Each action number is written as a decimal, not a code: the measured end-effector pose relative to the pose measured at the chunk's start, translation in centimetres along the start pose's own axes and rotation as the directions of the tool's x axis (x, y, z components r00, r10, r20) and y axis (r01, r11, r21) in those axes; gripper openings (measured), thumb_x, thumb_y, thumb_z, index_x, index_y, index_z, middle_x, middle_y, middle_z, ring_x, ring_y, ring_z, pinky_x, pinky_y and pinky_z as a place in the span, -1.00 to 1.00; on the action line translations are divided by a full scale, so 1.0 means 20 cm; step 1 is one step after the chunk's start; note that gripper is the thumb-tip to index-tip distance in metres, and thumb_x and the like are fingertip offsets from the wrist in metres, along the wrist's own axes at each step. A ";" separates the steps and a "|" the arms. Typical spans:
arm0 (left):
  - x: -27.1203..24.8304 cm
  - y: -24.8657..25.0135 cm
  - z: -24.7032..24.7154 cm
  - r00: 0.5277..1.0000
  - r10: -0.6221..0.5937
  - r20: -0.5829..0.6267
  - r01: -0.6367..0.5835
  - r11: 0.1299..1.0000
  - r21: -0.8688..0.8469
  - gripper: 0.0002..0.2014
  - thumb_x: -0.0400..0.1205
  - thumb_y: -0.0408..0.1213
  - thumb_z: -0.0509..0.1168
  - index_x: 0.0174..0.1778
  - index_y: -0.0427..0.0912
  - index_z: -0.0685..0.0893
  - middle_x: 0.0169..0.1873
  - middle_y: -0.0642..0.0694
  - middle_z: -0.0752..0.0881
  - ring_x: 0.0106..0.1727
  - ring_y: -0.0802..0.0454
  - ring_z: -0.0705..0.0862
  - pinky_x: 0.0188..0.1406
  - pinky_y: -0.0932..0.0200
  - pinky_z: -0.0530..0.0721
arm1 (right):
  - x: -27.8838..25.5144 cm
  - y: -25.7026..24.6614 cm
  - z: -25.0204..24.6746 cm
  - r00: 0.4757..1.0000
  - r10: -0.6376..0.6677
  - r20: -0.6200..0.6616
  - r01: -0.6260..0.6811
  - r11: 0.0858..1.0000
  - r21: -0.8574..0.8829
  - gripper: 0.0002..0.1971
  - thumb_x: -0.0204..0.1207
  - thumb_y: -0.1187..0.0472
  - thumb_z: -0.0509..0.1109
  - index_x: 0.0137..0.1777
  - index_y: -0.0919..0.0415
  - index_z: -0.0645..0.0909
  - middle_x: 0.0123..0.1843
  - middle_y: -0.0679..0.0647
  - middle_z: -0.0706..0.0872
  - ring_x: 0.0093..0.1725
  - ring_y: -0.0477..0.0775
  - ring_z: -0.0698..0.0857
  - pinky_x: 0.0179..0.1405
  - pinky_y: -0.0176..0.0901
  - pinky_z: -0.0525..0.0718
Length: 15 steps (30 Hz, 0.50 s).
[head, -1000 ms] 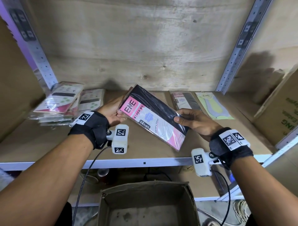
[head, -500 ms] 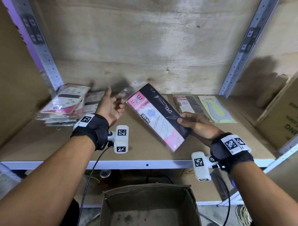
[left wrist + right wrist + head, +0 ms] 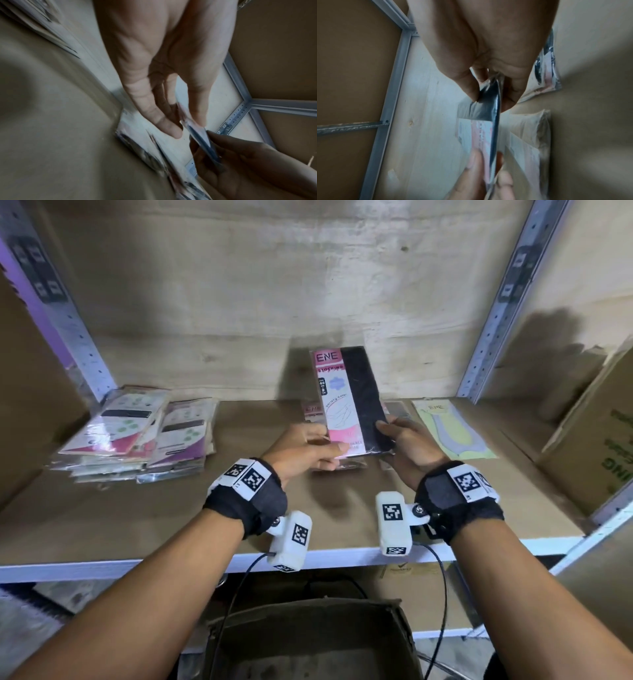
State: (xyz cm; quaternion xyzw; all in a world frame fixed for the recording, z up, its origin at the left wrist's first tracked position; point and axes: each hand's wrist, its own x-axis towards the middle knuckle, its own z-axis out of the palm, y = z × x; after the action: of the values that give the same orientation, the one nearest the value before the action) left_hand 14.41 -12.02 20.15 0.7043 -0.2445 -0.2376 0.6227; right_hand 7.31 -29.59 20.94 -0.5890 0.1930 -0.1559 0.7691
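Observation:
A pink and black stocking packet (image 3: 347,398) marked ENE stands upright above the wooden shelf (image 3: 171,515), held by its bottom edge. My left hand (image 3: 305,453) pinches its lower left corner between thumb and fingers. My right hand (image 3: 404,445) pinches its lower right corner over the black half. In the left wrist view the packet (image 3: 197,134) shows edge-on between my left hand's thumb and fingers. In the right wrist view the packet (image 3: 489,119) is pinched by my right hand's thumb and fingers, with my left hand's fingertips (image 3: 476,165) on its near end.
A stack of similar packets (image 3: 137,436) lies at the shelf's left. More packets (image 3: 311,412) lie flat behind my hands and a yellow-green one (image 3: 452,429) lies to the right. A cardboard box (image 3: 596,440) stands far right. An open carton (image 3: 308,645) sits below the shelf edge.
The packet has turned from a slant to upright and moved toward the back wall. My left hand, which had let go of it, now pinches its lower left corner again.

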 end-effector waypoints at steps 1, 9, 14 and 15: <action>0.02 0.01 0.02 1.000 0.009 -0.010 -0.009 1.000 -0.014 -0.66 0.59 -0.45 0.45 0.29 -0.39 0.69 0.12 -0.34 0.78 -0.10 -0.16 0.77 -0.15 0.25 0.80 | 0.02 0.00 -0.01 1.000 -0.012 -0.023 0.011 1.000 -0.028 -0.87 0.64 0.42 0.28 -0.13 0.26 0.54 -0.25 0.17 0.68 -0.29 0.10 0.66 -0.43 -0.19 0.62; 0.24 0.02 0.17 0.986 0.003 -0.164 0.014 0.995 0.098 -0.58 0.44 -0.49 0.58 0.19 -0.44 0.68 -0.01 -0.28 0.81 -0.26 -0.10 0.82 -0.26 0.12 0.83 | 0.17 -0.05 -0.22 0.979 -0.166 -0.115 0.098 0.889 -0.448 -0.68 0.43 0.36 0.51 0.20 0.23 0.71 -0.01 0.18 0.83 -0.10 0.07 0.80 -0.18 -0.12 0.71; 0.39 0.02 0.28 0.992 0.000 -0.128 0.021 0.987 0.162 -0.62 0.40 -0.42 0.62 0.11 -0.38 0.75 -0.04 -0.21 0.83 -0.21 -0.05 0.86 -0.22 0.13 0.83 | 0.24 -0.11 -0.38 0.956 -0.176 -0.234 0.024 0.843 -0.537 -0.64 0.36 0.24 0.64 0.15 0.19 0.69 -0.07 0.04 0.82 -0.07 0.04 0.81 -0.12 -0.12 0.76; 0.41 0.02 0.30 0.993 -0.021 -0.114 0.039 0.987 0.155 -0.59 0.40 -0.43 0.62 0.14 -0.42 0.73 -0.06 -0.20 0.82 -0.23 -0.04 0.86 -0.21 0.12 0.84 | 0.24 -0.11 -0.40 0.955 -0.186 -0.232 0.026 0.828 -0.560 -0.66 0.37 0.24 0.64 0.13 0.18 0.70 -0.11 -0.02 0.81 -0.13 -0.04 0.80 -0.24 -0.25 0.73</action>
State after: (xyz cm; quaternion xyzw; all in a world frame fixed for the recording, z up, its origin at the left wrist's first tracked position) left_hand 16.92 -21.88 19.59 0.7670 -0.2163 -0.1870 0.5744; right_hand 7.61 -39.17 20.75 -0.7674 0.3018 -0.2174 0.5222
